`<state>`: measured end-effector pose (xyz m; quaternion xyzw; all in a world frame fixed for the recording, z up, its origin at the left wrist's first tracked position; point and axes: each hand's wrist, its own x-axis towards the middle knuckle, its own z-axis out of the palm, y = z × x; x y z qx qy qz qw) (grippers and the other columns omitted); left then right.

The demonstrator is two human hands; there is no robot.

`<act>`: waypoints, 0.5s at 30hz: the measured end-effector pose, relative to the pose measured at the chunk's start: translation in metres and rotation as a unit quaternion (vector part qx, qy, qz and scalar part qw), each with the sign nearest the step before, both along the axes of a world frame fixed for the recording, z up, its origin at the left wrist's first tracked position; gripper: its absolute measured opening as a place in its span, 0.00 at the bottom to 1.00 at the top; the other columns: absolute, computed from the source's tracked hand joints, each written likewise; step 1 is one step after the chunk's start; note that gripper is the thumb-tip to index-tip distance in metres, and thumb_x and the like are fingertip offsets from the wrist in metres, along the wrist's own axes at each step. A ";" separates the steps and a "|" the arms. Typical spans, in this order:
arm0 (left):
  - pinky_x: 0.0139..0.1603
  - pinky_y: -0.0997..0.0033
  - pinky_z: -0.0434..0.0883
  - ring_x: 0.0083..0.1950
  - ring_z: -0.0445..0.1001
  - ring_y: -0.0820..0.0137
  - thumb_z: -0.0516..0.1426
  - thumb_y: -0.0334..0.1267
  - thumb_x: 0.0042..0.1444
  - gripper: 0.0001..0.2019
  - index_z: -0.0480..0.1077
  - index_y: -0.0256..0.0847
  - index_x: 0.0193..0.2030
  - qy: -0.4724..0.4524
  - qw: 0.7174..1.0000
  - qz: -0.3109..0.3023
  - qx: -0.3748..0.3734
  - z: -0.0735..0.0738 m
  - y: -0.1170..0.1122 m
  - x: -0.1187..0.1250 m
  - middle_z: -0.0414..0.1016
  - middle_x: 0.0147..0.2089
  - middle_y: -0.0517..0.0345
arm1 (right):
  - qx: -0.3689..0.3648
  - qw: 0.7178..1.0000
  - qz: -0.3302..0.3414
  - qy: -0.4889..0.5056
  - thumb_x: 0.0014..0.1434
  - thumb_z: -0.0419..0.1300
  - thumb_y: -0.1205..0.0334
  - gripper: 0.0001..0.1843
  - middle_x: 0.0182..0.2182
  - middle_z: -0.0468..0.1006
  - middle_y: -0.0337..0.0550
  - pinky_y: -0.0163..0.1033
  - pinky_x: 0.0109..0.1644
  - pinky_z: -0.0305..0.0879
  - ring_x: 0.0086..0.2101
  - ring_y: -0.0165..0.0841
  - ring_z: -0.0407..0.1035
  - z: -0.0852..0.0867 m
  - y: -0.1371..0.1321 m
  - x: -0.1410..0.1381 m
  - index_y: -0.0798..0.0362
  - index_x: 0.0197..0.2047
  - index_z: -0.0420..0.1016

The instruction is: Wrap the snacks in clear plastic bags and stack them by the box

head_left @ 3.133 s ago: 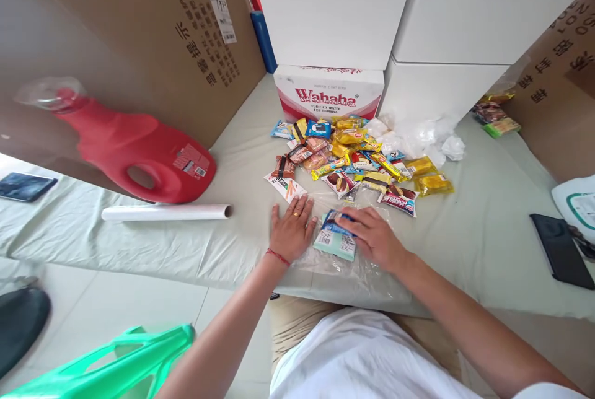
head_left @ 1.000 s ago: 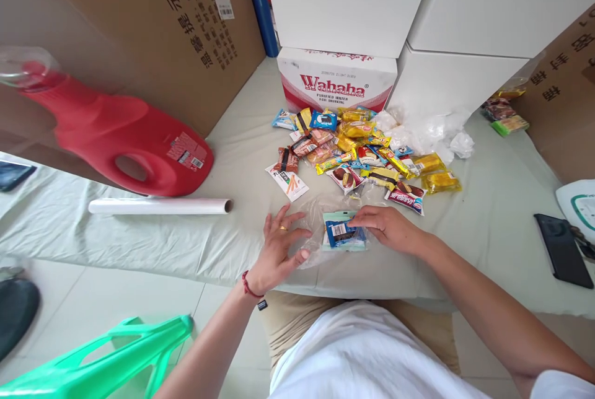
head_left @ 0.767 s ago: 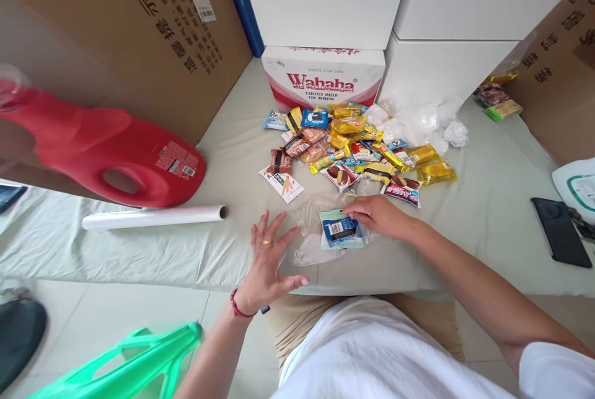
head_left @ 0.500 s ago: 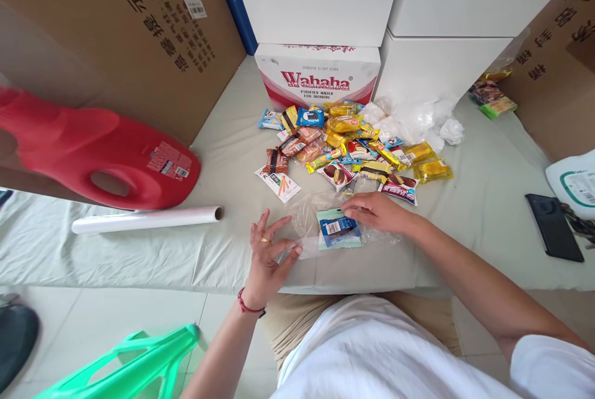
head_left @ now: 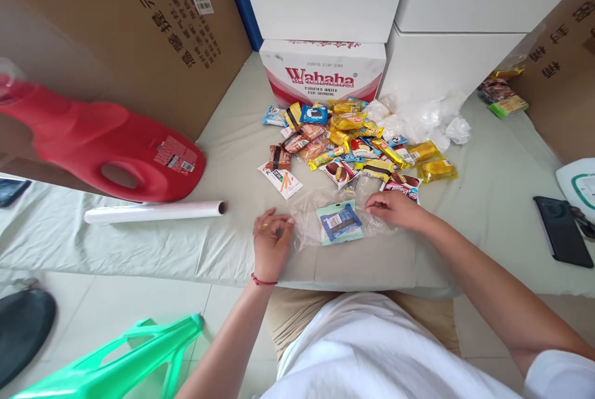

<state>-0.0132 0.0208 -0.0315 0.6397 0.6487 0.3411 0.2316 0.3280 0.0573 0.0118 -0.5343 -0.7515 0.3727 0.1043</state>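
A blue and mint-green snack packet (head_left: 341,223) lies on a sheet of clear plastic wrap (head_left: 310,213) near the front edge of the covered table (head_left: 223,157). My left hand (head_left: 271,243) pinches the left edge of the wrap with curled fingers. My right hand (head_left: 394,208) grips the wrap's right edge, just right of the packet. Behind them lies a pile of several wrapped snacks (head_left: 353,145).
A roll of plastic wrap (head_left: 155,211) and a red jug (head_left: 102,145) on its side lie at the left. A Wahaha carton (head_left: 323,74), white boxes and brown cartons stand behind. Crumpled plastic (head_left: 423,120) is back right, a black phone (head_left: 562,239) at the right. A green bag (head_left: 111,368) sits low left.
My left hand lifted off the table, spread open, then closed on the wrap's left edge. My right hand shifted from atop the packet to the wrap's right side. The packet was turned over, barcode side up.
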 end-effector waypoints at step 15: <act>0.52 0.56 0.73 0.51 0.75 0.57 0.54 0.47 0.62 0.11 0.73 0.43 0.39 0.078 0.981 0.177 0.012 0.008 -0.008 -0.005 0.76 0.47 0.47 | 0.272 0.949 0.151 -0.036 0.72 0.53 0.63 0.23 0.65 0.71 0.51 0.59 0.68 0.63 0.65 0.46 0.62 -0.015 -0.050 -0.078 0.51 0.68 0.69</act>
